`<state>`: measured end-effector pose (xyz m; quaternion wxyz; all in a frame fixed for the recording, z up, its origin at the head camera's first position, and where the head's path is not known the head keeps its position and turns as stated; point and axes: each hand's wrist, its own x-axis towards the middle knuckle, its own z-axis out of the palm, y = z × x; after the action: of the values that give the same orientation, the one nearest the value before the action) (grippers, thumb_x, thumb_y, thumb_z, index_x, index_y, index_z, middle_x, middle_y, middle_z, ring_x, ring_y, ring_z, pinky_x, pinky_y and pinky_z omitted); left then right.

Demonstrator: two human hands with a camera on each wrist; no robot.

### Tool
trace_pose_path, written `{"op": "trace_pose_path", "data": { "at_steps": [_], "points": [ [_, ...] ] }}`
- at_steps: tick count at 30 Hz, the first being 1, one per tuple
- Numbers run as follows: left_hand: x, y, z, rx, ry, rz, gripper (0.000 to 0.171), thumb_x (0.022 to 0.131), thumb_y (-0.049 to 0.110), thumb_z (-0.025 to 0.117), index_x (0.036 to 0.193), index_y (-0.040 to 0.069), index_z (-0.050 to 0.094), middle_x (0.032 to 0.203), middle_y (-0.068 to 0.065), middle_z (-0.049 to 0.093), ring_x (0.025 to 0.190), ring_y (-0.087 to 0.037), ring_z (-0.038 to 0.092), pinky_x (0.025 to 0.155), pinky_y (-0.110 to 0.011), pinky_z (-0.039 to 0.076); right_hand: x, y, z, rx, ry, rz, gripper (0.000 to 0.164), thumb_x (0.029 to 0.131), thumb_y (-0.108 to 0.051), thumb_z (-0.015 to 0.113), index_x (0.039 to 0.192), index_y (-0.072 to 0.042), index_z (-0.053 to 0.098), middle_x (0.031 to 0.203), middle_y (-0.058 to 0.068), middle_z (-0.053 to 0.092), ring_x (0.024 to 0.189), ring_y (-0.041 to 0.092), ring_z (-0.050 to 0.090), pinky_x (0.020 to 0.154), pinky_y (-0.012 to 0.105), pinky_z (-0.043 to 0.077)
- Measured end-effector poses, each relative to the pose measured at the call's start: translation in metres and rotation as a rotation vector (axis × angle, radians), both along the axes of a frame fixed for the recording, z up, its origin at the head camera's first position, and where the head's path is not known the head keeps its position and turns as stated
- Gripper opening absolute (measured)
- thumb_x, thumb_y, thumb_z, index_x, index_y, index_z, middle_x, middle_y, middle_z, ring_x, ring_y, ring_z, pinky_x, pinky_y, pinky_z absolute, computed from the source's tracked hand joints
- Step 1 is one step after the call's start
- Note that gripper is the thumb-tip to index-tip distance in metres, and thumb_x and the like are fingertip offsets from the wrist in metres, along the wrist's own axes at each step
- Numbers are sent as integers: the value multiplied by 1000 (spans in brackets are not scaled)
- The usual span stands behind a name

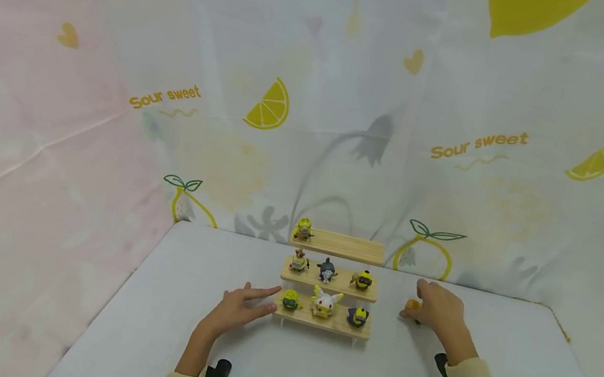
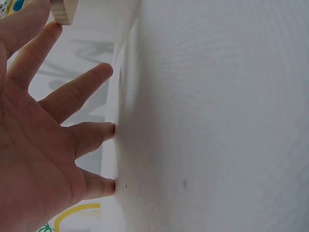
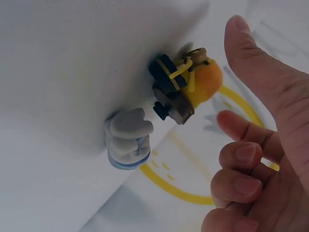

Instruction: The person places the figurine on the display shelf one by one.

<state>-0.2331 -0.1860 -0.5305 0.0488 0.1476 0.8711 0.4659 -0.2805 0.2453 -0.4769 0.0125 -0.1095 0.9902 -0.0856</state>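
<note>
My left hand [image 1: 233, 311] is beside the bottom step of a three-tier wooden display stand [image 1: 322, 324], its fingers spread. In the left wrist view a fingertip touches the wooden step's end [image 2: 64, 11]. Right of the stand, my right hand [image 1: 438, 312] hovers around a small yellow-orange toy figure [image 3: 205, 82] with dark parts. The right wrist view shows thumb and index finger apart, with a gap to that figure. Close to it stands a white toy figure with a blue rim [image 3: 128, 137], hidden in the head view.
Bottom step: a yellow-green figure [image 1: 290, 300], a white big-eared figure [image 1: 324, 303] and a purple-yellow figure [image 1: 357, 317]. Middle step: a horned figure [image 1: 298, 261], a dark-haired figure [image 1: 326, 270] and a goggled yellow figure [image 1: 362, 280]. One yellow figure [image 1: 303, 229] stands on top. Lemon-print cloth [image 1: 341, 175] hangs behind.
</note>
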Motion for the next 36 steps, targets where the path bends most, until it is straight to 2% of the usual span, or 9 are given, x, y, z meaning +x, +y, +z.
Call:
{"op": "trace_pose_path", "data": {
  "at_steps": [5,9,18,21,30,36],
  "points": [
    [0,2,2,-2,7,-7,47,93,46,67,135,26,64,131,-2,63,139,-55,20,97,-80,-10,-7,-4,1,67,-14,-11,53,72,-44,87,86,-6,52,74,4,51,61,20,49,51,35,44],
    [-1,3,3,-7,14,-8,46,93,46,67,135,26,64,131,-1,62,139,-55,20,97,-81,-9,-10,-6,3,120,-54,-40,56,71,-46,87,91,-4,56,78,7,53,65,22,51,55,37,47],
    [-1,3,4,0,6,-15,47,94,44,67,135,24,64,132,-3,62,139,-55,18,97,-81,-10,-11,-4,-5,128,-57,-40,55,75,-42,85,101,-1,61,81,8,51,66,22,49,56,36,46],
    [0,3,3,-1,0,-16,47,94,44,67,136,24,63,132,-3,62,139,-55,18,97,-81,-11,-11,-4,-6,126,-52,-32,49,77,-38,85,99,-1,61,81,8,50,66,22,49,55,36,45],
    [-1,1,1,-3,3,-2,47,93,47,67,134,26,64,130,-3,63,139,-54,20,97,-80,-10,-8,-3,-5,149,43,21,33,79,-26,84,84,-4,60,78,9,47,63,23,50,52,38,46],
    [0,-1,0,-2,-2,-5,47,93,46,66,135,26,63,131,-2,63,140,-54,18,97,-80,-11,-4,3,-6,121,112,30,28,85,-23,77,86,-1,61,78,10,49,63,27,54,52,42,49]
  ]
}}
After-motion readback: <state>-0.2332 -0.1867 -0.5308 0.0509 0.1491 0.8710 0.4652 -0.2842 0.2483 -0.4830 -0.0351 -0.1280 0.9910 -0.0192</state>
